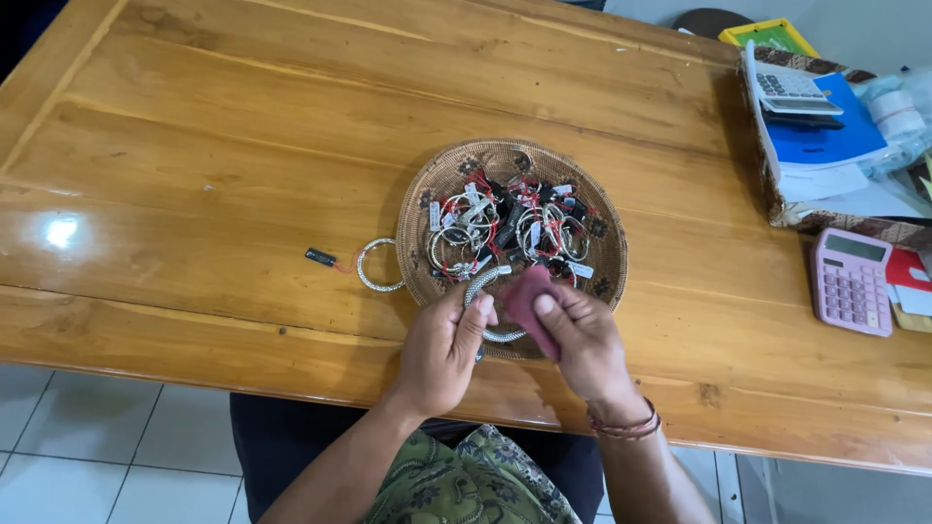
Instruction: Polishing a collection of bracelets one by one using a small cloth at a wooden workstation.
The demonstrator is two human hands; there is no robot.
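Two hands over the tabletop's near edge, left hand (442,351) gripping a silver bangle (482,309), right hand (575,342) pinching a pink cloth (529,301) against it, woven tray (439,184) of tagged bangles just behind, one bangle (374,265) left of tray, pink calculator (852,281) toward right edge.

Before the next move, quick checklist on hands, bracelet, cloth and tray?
1. Left hand grips the silver bracelet: ok.
2. Right hand presses the pink cloth on the bracelet: ok.
3. Bracelet held over the woven tray, not the floor: ok.
4. Other bracelets inside the tray: ok.
5. One tagged bracelet lies outside on the table: not ok.
6. Bracelet surface clean: cannot tell.
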